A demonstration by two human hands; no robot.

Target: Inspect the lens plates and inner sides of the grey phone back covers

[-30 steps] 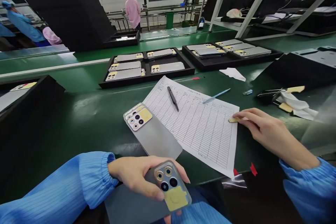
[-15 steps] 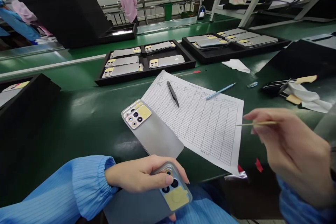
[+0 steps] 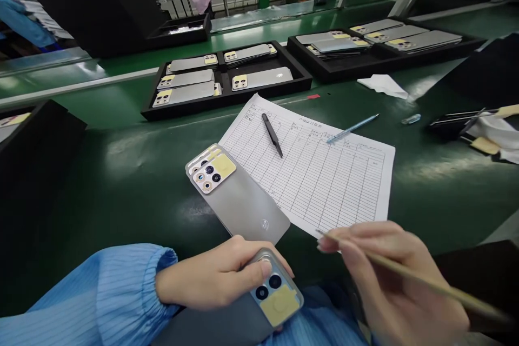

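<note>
Left hand [image 3: 214,281] is clasping a smooth grey rectangular phone panel [image 3: 237,318] by the glossy green surface's [image 3: 150,189] near edge; right hand [image 3: 389,289] is pinching a slender tan stick [image 3: 425,280]. Probably stiff, light and slippery, the panel is favouring side-edge holds.

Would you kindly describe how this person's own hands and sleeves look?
The left hand and right hand are bare, without gloves. The left sleeve is light blue, loose and finely ribbed, gathered into a ruffled cuff. On the right, no cuff can be made out.
</note>
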